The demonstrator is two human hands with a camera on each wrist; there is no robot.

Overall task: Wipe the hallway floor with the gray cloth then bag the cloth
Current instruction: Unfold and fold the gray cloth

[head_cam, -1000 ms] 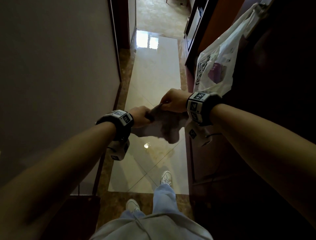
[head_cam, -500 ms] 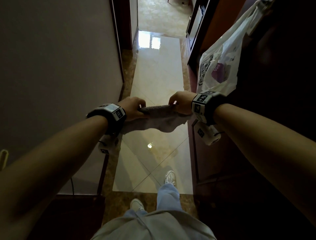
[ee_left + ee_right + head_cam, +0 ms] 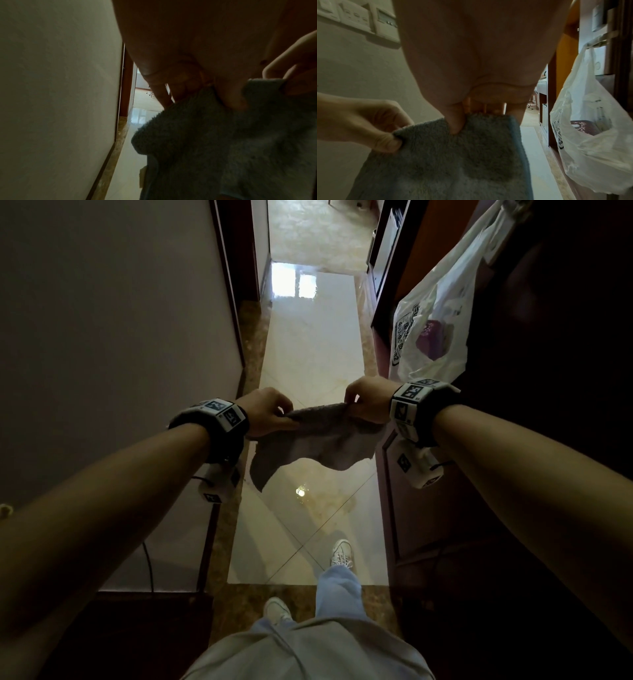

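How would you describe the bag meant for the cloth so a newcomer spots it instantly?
Look along the dark wooden cabinet on the right side of the hallway. A thin white plastic bag hangs there, just beyond the right hand. It alone is pale and crinkled, with black print and something purple showing through.

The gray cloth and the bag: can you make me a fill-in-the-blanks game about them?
1. The gray cloth is held by ____ hands.
2. The white plastic bag hangs on the person's ____ side.
3. The cloth hangs above the shiny ____.
4. The right hand pinches the cloth's top ____.

Missing words: two; right; floor; edge
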